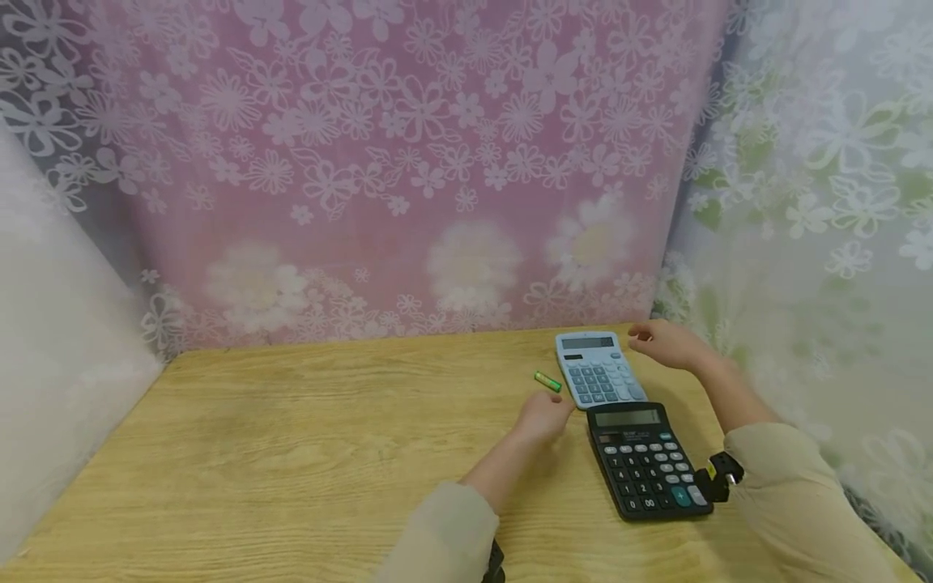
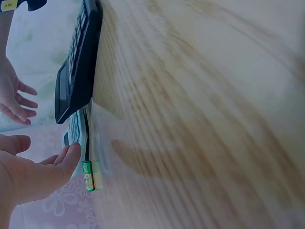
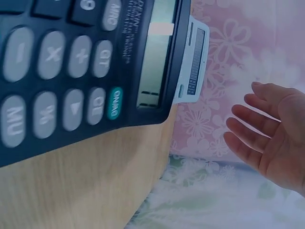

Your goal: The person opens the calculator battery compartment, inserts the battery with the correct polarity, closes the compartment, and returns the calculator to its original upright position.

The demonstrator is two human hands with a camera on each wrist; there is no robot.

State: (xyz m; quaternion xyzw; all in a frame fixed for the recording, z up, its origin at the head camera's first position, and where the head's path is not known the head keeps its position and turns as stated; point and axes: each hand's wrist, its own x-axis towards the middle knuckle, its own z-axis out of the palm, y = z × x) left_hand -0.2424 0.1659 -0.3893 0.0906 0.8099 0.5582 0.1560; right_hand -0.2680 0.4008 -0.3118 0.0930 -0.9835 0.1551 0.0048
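Observation:
A light blue calculator [image 1: 599, 371] lies near the back right of the table, its display lit with digits. In front of it a black calculator [image 1: 647, 461] lies at a slant, its top edge against the blue one. My left hand [image 1: 544, 417] is beside the lower left corner of the blue calculator, fingers relaxed and holding nothing. Just beyond it a green battery [image 1: 548, 381] lies on the wood. My right hand [image 1: 665, 343] hovers to the right of the blue calculator's display; in the right wrist view its loosely bent fingers [image 3: 252, 121] hold nothing.
The wooden table [image 1: 291, 453] stretches to the left and front. A pink flowered curtain [image 1: 408, 162] hangs along its back edge, with a pale flowered curtain [image 1: 824, 243] on the right and a white one [image 1: 58, 324] on the left.

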